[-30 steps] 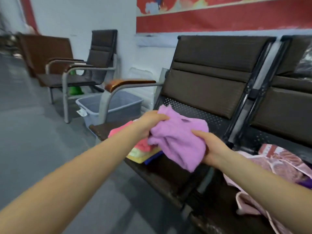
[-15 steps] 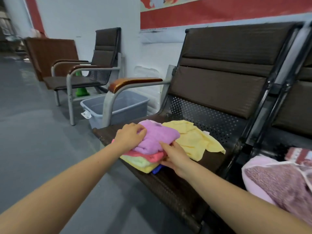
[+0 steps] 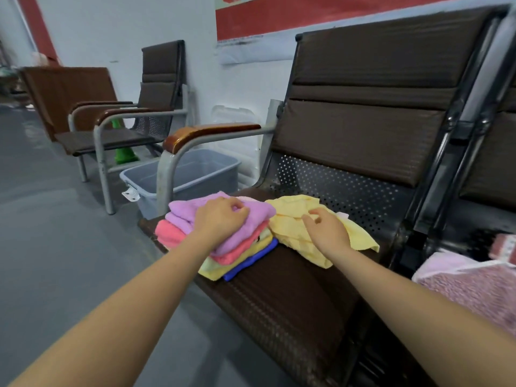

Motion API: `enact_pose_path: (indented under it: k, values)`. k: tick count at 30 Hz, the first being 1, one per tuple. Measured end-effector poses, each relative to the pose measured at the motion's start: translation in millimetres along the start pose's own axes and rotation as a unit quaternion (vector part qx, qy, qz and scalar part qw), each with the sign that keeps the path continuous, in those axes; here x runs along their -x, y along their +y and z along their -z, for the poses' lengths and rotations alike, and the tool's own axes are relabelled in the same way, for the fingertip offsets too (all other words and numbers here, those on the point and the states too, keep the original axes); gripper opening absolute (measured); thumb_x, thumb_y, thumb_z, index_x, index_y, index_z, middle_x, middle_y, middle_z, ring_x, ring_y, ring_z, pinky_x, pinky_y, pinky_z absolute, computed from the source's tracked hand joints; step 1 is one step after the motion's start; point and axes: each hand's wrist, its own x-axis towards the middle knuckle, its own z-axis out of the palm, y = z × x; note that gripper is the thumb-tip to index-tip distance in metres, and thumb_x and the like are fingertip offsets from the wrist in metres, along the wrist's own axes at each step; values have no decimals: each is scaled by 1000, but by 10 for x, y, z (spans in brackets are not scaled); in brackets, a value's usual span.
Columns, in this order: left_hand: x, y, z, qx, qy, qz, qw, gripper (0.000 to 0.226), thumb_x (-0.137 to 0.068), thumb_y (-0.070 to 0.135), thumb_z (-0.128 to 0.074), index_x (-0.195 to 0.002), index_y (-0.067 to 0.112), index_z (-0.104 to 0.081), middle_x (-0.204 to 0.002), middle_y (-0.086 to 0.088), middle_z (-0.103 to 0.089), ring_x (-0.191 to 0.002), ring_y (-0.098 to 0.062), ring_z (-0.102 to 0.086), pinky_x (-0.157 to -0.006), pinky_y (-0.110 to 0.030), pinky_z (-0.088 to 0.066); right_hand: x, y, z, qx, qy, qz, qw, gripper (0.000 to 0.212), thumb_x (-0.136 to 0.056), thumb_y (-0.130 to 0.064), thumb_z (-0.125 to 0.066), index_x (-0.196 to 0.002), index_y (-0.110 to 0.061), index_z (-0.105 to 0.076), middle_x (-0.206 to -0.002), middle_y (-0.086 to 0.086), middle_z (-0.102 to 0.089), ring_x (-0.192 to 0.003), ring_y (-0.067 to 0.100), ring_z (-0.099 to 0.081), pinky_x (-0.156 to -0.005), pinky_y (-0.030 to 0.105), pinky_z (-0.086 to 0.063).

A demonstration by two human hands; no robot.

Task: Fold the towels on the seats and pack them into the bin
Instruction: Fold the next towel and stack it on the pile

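The folding step is in hand: the left hand [image 3: 220, 219] rests with curled fingers on the folded purple towel [image 3: 245, 227] topping the stack on the seat [image 3: 279, 297], while the right hand [image 3: 326, 230], loosely curled and gripping nothing, reaches onto the crumpled yellow towel [image 3: 293, 233] beside it. Next it must be spread and folded; the grey bin [image 3: 195, 174] waits behind the armrest. Half a second ago the right hand was at the stack's edge

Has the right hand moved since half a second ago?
Yes. The right hand left the folded stack and went toward the seat back, onto the loose yellow towel.
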Motion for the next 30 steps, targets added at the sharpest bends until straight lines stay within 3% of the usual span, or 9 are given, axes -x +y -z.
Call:
enact_pose_path:
  k: [5,8,11,15,19,22,24,27,30]
  values:
    - [-35,-33,-87,-14,51,2,999,45,-83,58,-42,-106,31,-70,-106,2,-68,-102,-22,-59,-88,-34,-43,-314,-90,-252,172,-79,150,970,79,-89,-52,-57,-152,-26,-19,-150,6,-34,-139,29,-26,-105,44,-36]
    - [-55,-61,-127,34,61,15,997,44,-82,59,-46,-106,31,-70,-102,3,-69,-99,-20,-61,-86,-32,-43,-413,5,-452,242,-111,158,951,61,-90,-53,-53,-144,-28,-38,-139,4,-44,-132,27,-34,-96,43,-39]
    - [-84,-62,-181,-27,87,-7,996,35,-89,52,-45,-111,37,-69,-109,3,-68,-101,-20,-58,-86,-31,-40,-467,147,-509,155,-63,148,975,29,-94,-41,-51,-113,-22,-63,-116,2,-57,-119,26,-45,-87,40,-40]
    - [-130,-11,-208,-34,85,15,996,40,-84,56,-44,-105,37,-71,-98,5,-70,-88,-18,-59,-80,-31,-43,-345,90,-125,-152,-58,70,984,21,-95,-33,-55,-78,-20,-57,-79,-5,-56,-82,15,-53,-70,32,-39]
    - [-54,76,-109,-32,13,44,998,38,-88,53,-42,-110,36,-68,-106,1,-68,-97,-21,-59,-84,-35,-47,-302,-119,584,-474,-23,-105,874,27,-90,-46,-59,-102,-23,-67,-108,2,-70,-97,19,-65,-90,38,-51]
    - [46,461,145,58,-31,61,996,33,-95,38,-45,-108,21,-70,-111,-6,-67,-103,-25,-57,-88,-34,-44,-281,-296,1335,-654,-30,-120,747,45,-91,-47,-57,-121,-15,-62,-119,12,-68,-107,31,-65,-101,50,-45]
    - [123,823,293,175,-22,80,981,29,-95,30,-49,-99,11,-71,-104,-9,-68,-98,-26,-57,-84,-31,-42,-147,-468,1864,-696,-42,-99,710,52,-96,-52,-46,-129,-14,-58,-123,14,-65,-113,33,-61,-100,50,-45]
    - [371,1554,552,399,-36,108,910,17,-86,27,-57,-83,14,-69,-88,-9,-67,-77,-24,-59,-69,-26,-52,128,-644,2668,-746,-23,-57,663,55,-100,-52,-34,-128,-12,-59,-125,15,-63,-117,34,-57,-98,51,-44]
    - [744,2263,744,544,-104,121,824,21,-97,20,-46,-79,16,-57,-68,0,-50,-52,-11,-44,-51,-21,-37,525,-698,3345,-745,-6,-20,667,54,-102,-49,-31,-132,-12,-56,-129,18,-60,-120,37,-55,-102,56,-40]
